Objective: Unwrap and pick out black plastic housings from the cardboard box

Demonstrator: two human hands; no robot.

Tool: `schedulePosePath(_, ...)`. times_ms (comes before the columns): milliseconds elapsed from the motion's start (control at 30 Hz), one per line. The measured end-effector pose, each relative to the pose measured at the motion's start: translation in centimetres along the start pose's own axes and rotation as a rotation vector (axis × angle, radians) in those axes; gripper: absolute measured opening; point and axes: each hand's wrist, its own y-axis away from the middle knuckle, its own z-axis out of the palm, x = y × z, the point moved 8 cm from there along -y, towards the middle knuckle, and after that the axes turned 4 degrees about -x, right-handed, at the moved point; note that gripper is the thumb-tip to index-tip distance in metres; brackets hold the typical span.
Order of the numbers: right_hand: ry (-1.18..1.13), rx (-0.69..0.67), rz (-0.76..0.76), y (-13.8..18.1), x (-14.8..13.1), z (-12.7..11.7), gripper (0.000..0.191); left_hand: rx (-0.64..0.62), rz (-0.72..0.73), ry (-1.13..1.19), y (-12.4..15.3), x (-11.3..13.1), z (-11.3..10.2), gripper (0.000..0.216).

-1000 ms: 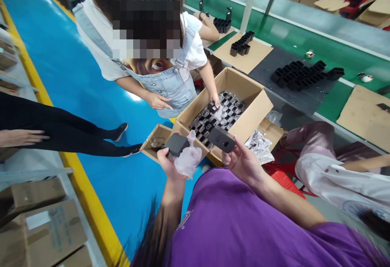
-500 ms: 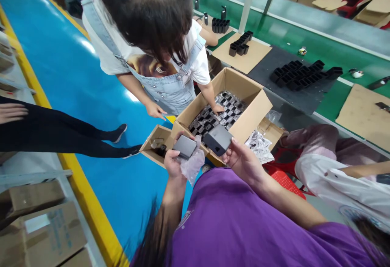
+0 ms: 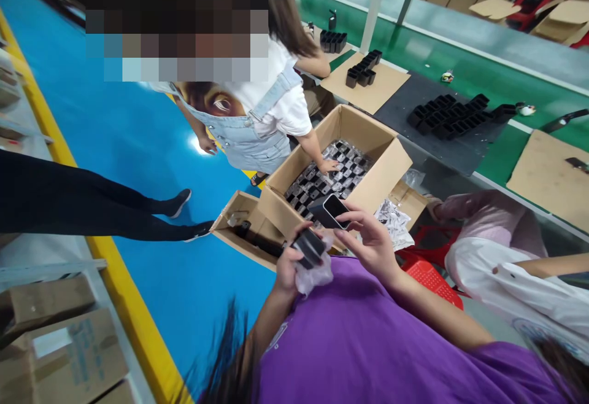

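My left hand (image 3: 289,263) is closed around a black plastic housing (image 3: 309,247), with a crumpled clear plastic bag (image 3: 315,274) bunched beneath it. Between the fingers of my right hand (image 3: 370,238) is a second black housing (image 3: 329,210), tilted so that its light-rimmed open end faces me. Just beyond both hands stands a large cardboard box (image 3: 288,198) with rows of bagged black pieces (image 3: 350,164) inside. A co-worker's hand (image 3: 328,166) rests on those pieces. What the far sides of the two held housings look like is hidden.
A smaller open carton (image 3: 230,220) adjoins the big box at left. On the green bench (image 3: 499,152), black housings (image 3: 453,114) stand grouped on a dark mat. A person sits at right by a red stool (image 3: 430,281). Another person's black-clad legs (image 3: 105,195) extend over the blue floor.
My left hand has moved right and closer to my body with its housing. My right hand has turned its housing, bringing the open end into view. The co-worker opposite has straightened up.
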Motion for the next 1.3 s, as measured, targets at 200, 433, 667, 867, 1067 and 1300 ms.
schedulePosePath(200, 0.224, 0.003, -0.131, 0.2, -1.7, -0.3, 0.017, -0.353, -0.094, -0.410, 2.3, -3.6, 0.8, 0.054)
schedulePosePath(433, 0.273, 0.006, -0.182, 0.5, -2.5, -0.3, 0.022, -0.571, -0.149, -0.685, 3.3, -3.5, 2.9, 0.060)
schedulePosePath(667, 0.286, -0.005, -0.208, 0.7, -3.2, 0.0, 0.024, -0.468, -0.092, -0.765, 3.0, -3.6, 2.4, 0.051)
schedulePosePath(867, 0.323, -0.016, -0.256, 1.0, -3.4, 0.0, 0.028, -0.283, -0.046, -0.632, 2.5, -3.2, 1.5, 0.043)
schedulePosePath(1067, 0.360, -0.036, -0.312, 1.0, -3.9, 0.1, 0.025, -0.128, 0.194, -0.556, 1.7, 0.5, 1.9, 0.042)
schedulePosePath(1300, 0.488, -0.029, -0.446, 1.2, -4.3, 0.4, 0.021, -0.165, 0.493, -0.895, 2.9, 5.0, 4.4, 0.069)
